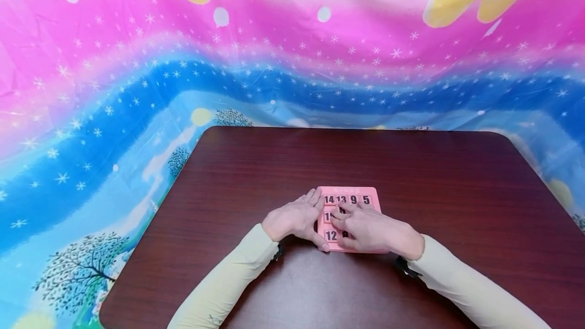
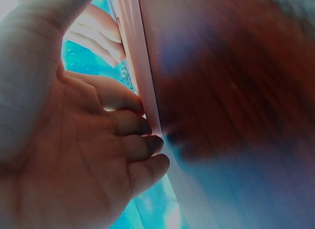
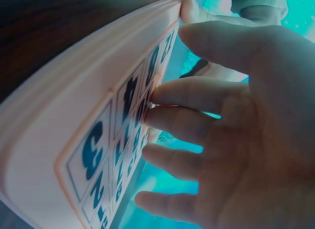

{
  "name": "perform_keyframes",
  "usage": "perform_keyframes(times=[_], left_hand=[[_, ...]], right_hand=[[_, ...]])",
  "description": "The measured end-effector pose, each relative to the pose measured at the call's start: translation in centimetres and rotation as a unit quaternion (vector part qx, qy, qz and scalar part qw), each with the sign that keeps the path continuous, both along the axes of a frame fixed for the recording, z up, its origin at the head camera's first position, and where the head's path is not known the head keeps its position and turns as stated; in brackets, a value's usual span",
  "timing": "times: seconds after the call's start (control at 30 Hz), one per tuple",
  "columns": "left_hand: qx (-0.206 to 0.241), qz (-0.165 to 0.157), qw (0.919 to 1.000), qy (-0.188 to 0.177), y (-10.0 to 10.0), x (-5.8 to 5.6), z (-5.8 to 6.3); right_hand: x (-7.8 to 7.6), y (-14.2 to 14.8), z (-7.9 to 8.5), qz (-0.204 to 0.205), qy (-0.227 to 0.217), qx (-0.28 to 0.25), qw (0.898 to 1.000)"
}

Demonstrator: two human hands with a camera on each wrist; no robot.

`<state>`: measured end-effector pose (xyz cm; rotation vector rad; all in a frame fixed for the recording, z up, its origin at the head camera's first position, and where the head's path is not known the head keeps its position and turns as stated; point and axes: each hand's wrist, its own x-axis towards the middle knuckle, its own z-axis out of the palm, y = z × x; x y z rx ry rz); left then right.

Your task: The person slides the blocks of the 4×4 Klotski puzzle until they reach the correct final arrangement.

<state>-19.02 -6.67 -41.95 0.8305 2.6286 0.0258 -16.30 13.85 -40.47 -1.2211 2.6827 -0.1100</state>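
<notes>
A pink sliding number puzzle (image 1: 353, 200) lies flat on the table, its white tiles printed with black numbers such as 14, 13, 9, 5 and 12. My left hand (image 1: 294, 217) rests along its left side, the thumb at the near left corner. In the left wrist view the fingertips of the left hand (image 2: 88, 125) touch the puzzle's side wall (image 2: 146, 66). Over the tiles lies my right hand (image 1: 370, 227), its fingers spread and fingertips on the face. The right wrist view shows the puzzle (image 3: 118, 135) close up; the right hand covers several middle tiles in the head view.
The dark red-brown table (image 1: 274, 166) has rounded corners and a glossy patch near its front. Behind and beside it hangs a pink and blue cloth (image 1: 292, 50) printed with snowflakes and trees.
</notes>
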Motion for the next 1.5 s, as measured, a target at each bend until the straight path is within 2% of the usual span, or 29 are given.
perform_keyframes(times=[0.2, 0.53, 0.67, 0.87, 1.07, 1.27, 1.5], left_hand=[[0.002, -0.001, 1.0000, 0.002, 0.0, 0.0, 0.1], [0.001, -0.005, 1.0000, 0.004, 0.1, -0.1, 0.1], [0.001, -0.003, 1.0000, 0.004, 0.1, -0.1, 0.1], [-0.001, 0.002, 1.0000, -0.007, 0.0, 0.1, -0.1], [0.006, 0.006, 0.9999, -0.011, 0.1, 0.2, 0.0], [0.006, 0.009, 0.9999, -0.014, 0.0, 0.2, 0.0], [0.005, 0.008, 0.9998, -0.016, 0.1, -0.1, 0.1]], right_hand=[[0.5, -0.1, 0.2, 0.003, -0.001, 0.009, 1.000], [1.3, -0.2, 0.6, 0.029, 0.040, 0.016, 0.999], [1.2, -0.2, 0.6, 0.031, 0.035, 0.013, 0.999], [0.1, -0.1, 1.0, 0.029, -0.005, 0.003, 1.000], [-2.1, -0.4, 1.5, -0.035, -0.050, 0.016, 0.998], [-3.6, -1.0, 1.4, -0.036, -0.038, 0.022, 0.998], [-4.0, -1.3, 0.4, -0.060, -0.051, 0.038, 0.996]])
